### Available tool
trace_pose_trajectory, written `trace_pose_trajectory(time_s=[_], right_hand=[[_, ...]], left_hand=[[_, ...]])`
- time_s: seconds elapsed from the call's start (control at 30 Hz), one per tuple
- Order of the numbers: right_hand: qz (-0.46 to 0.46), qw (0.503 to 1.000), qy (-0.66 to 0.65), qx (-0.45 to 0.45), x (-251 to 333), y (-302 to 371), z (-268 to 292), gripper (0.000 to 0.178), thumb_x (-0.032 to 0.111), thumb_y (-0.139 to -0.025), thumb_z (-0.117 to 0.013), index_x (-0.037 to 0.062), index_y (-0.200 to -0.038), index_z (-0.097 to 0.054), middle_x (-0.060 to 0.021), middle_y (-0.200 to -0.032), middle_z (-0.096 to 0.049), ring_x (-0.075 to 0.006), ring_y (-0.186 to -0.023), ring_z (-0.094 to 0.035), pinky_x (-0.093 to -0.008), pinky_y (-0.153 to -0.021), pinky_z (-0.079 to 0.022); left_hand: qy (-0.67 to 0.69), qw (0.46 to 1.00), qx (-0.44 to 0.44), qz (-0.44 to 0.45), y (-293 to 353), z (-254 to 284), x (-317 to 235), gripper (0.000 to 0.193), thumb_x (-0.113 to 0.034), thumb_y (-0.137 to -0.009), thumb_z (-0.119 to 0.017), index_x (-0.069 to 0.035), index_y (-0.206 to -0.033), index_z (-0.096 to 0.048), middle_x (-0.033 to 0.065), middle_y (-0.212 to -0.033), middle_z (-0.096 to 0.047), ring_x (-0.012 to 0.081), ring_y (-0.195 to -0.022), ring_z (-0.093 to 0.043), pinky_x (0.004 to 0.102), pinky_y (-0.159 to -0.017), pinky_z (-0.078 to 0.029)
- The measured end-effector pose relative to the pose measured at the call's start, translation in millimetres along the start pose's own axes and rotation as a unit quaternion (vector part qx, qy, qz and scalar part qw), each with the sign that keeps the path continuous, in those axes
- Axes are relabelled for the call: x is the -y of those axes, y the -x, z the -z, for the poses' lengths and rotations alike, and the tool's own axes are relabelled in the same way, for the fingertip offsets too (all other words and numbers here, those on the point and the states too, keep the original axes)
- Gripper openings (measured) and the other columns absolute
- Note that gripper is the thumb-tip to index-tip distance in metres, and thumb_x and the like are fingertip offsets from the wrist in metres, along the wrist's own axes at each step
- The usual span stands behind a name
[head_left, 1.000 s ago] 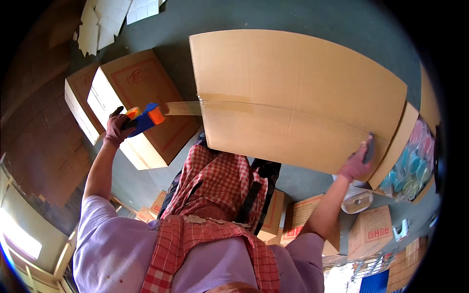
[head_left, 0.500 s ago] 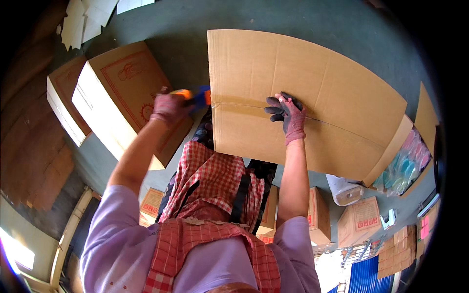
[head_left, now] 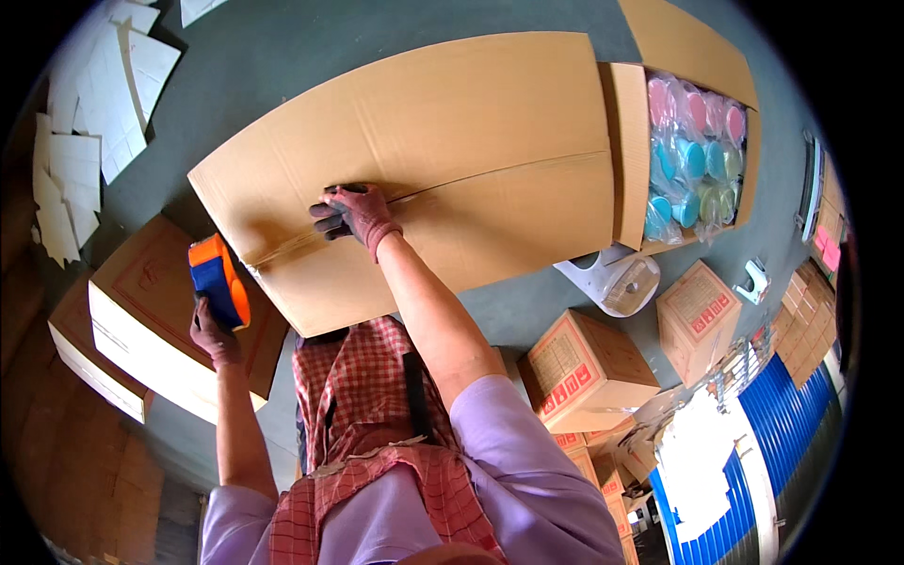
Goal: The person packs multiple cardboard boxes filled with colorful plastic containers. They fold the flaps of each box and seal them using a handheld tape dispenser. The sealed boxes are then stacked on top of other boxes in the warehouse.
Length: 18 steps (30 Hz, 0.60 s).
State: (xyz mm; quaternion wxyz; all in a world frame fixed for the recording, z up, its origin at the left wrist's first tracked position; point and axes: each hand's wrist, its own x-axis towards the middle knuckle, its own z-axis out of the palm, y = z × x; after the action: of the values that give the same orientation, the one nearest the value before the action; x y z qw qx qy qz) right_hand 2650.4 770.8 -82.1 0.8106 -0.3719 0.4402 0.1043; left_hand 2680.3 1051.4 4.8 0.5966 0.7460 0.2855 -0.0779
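Observation:
A large brown cardboard box (head_left: 471, 113) lies in front of me with its flaps closed and a seam running across its top. My right hand (head_left: 361, 218), in a dark red glove with black fingers, rests on that seam toward the left end, its fingers apart. Beyond the box's left end, my gloved left hand (head_left: 217, 336) grips an orange and blue tape dispenser (head_left: 218, 282), held apart from the box. A strip of tape (head_left: 282, 250) shows along the seam at this end.
An open carton (head_left: 629, 151) at the right holds bagged pink, blue and green round-topped items (head_left: 692, 160). Printed cartons (head_left: 155, 282) stand at the left, another carton (head_left: 589, 367) at the lower right. White sheets (head_left: 113, 94) lie far left; a whitish plastic stool-like thing (head_left: 617, 278) sits near the box.
The view has turned, so the box appears further left and the open carton shows fully. My left hand has drawn the tape dispenser away from the box's end; my right hand stays on the seam.

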Motion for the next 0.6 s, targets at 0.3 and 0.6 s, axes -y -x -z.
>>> trace_pose_trajectory(time_s=[0.3,0.6], right_hand=[[0.257,0.894,-0.005,-0.366,177.6,36.4,286.1,0.025,0.031,-0.079,-0.049,0.0074,-0.074,-0.055,-0.0055,-0.068,-0.061,-0.0154,-0.048,-0.053,-0.0265,-0.041,-0.037],[0.11,0.751,0.444,-0.477,113.4,97.0,319.8,0.046,0.041,-0.076,-0.046,0.0075,-0.106,-0.05,-0.0195,-0.104,-0.052,-0.0349,-0.097,-0.049,-0.0394,-0.082,-0.038]], left_hand=[[0.025,0.998,0.042,-0.027,42.6,-135.3,24.2,0.027,-0.026,-0.072,-0.059,0.001,-0.076,-0.059,-0.0004,-0.071,-0.051,0.0111,-0.064,-0.044,0.0231,-0.063,-0.037],[0.081,0.987,0.129,-0.055,34.9,-133.0,32.3,0.037,-0.034,-0.072,-0.059,0.001,-0.085,-0.056,0.0025,-0.079,-0.052,0.013,-0.073,-0.048,0.027,-0.069,-0.04]])
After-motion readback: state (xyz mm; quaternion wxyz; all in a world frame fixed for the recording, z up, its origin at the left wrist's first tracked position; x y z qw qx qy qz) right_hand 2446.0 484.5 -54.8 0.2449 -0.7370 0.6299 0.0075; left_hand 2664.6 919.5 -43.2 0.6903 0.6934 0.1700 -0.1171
